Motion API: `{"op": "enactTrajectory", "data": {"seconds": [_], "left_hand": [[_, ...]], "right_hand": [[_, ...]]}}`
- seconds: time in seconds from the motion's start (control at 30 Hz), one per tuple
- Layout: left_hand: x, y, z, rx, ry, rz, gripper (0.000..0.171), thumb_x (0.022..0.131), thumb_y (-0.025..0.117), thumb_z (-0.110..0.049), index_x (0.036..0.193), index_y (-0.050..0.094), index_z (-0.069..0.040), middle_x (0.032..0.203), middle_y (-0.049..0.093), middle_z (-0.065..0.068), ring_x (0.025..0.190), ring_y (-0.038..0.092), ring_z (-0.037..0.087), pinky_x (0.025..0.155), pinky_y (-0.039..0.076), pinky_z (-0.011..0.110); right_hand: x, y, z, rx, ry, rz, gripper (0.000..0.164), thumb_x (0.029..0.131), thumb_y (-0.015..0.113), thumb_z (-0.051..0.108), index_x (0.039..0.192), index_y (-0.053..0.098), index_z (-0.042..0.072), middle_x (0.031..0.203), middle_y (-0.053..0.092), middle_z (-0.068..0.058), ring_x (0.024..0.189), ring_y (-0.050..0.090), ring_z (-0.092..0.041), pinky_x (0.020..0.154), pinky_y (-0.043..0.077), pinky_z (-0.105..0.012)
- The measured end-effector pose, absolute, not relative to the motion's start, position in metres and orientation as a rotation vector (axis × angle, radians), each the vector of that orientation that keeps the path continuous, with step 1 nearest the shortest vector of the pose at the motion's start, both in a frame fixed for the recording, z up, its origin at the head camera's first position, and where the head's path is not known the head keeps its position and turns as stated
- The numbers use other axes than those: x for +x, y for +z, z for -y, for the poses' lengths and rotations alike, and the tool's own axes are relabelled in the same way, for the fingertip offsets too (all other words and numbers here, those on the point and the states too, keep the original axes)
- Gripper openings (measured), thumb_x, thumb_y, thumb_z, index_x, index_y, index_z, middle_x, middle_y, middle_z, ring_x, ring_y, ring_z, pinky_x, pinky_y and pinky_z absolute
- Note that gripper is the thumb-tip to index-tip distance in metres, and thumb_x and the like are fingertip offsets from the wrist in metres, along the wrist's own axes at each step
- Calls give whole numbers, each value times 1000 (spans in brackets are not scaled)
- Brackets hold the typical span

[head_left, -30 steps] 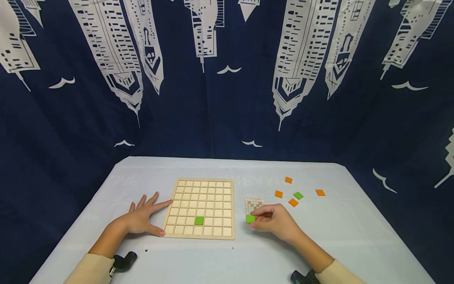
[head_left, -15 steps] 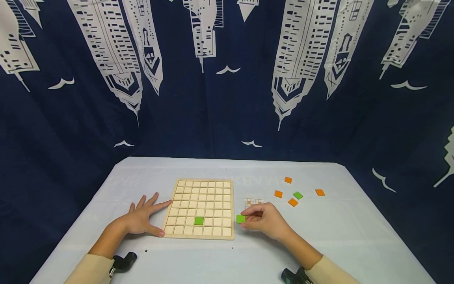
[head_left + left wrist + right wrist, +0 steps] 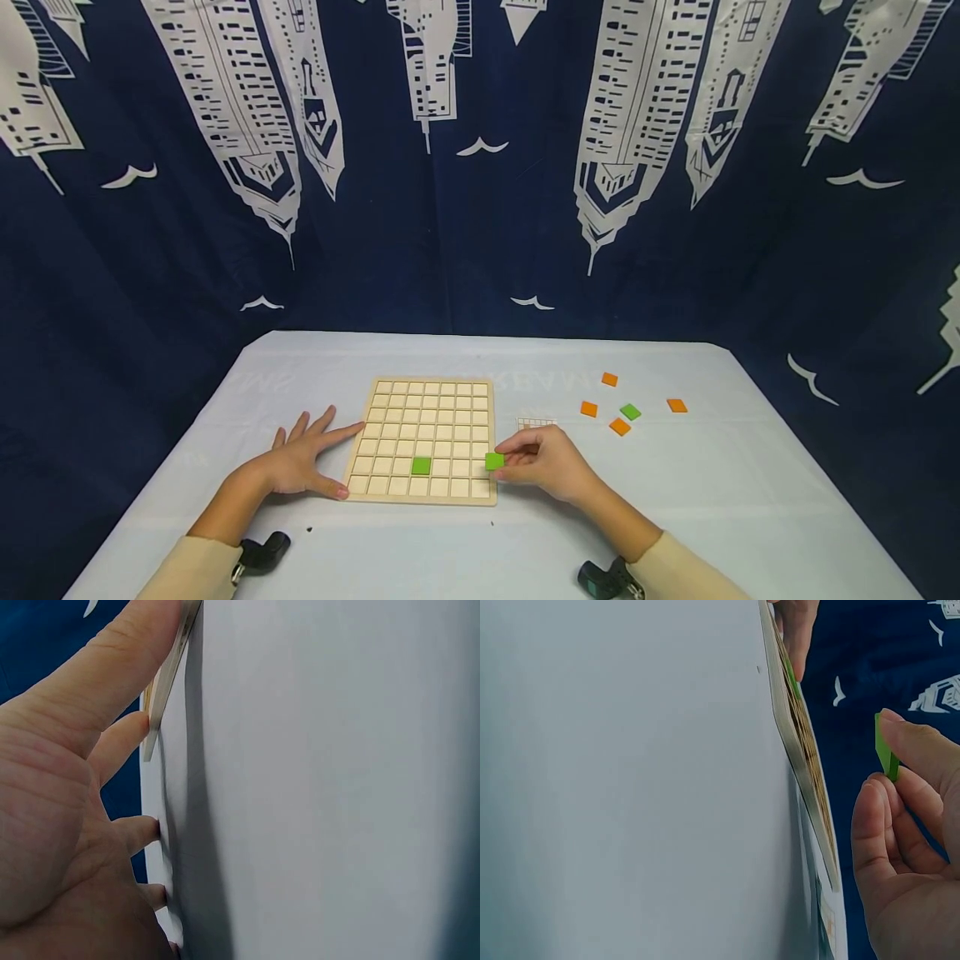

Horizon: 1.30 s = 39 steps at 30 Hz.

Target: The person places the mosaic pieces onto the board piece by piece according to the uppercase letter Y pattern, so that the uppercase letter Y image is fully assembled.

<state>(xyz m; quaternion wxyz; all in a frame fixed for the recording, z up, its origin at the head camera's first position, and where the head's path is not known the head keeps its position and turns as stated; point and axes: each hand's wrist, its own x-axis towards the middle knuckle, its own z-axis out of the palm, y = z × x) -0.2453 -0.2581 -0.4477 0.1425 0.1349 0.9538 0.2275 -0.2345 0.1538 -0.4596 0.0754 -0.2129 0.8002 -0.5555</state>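
Note:
A wooden grid board point(image 3: 420, 502) lies flat on the white table, with one green square tile point(image 3: 422, 466) set in a cell of its second row from the front. My left hand point(image 3: 300, 463) is spread at the board's left side, thumb and index fingertip touching its edge; the left wrist view shows the thumb against the board point(image 3: 174, 667). Between thumb and fingertips, my right hand point(image 3: 546, 468) pinches another green tile point(image 3: 494, 461) over the board's right edge. In the right wrist view this tile point(image 3: 885, 750) is held raised above the board.
A small printed pattern card point(image 3: 536, 422) lies right of the board, partly hidden by my right hand. Farther right are several loose orange tiles point(image 3: 619, 427) and one green tile point(image 3: 630, 412). A dark blue patterned cloth point(image 3: 450, 250) hangs behind the table.
My right hand has moved left with the pinched green tile, from over the pattern card to the board's right edge. My left hand has stayed in place.

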Motion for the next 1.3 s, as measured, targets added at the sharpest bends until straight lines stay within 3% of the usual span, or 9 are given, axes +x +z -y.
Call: {"op": "enactTrajectory", "data": {"seconds": [1.3], "left_hand": [[-245, -448, 259, 404, 665, -2749, 114, 60, 92, -55, 157, 42, -24, 167, 7, 33, 148, -5, 67, 107, -7, 87]], "right_hand": [[-250, -465, -92, -636, -1698, -2398, 27, 74, 92, 8, 98, 80, 4, 83, 76, -11, 71, 65, -11, 64, 55, -18]]}}
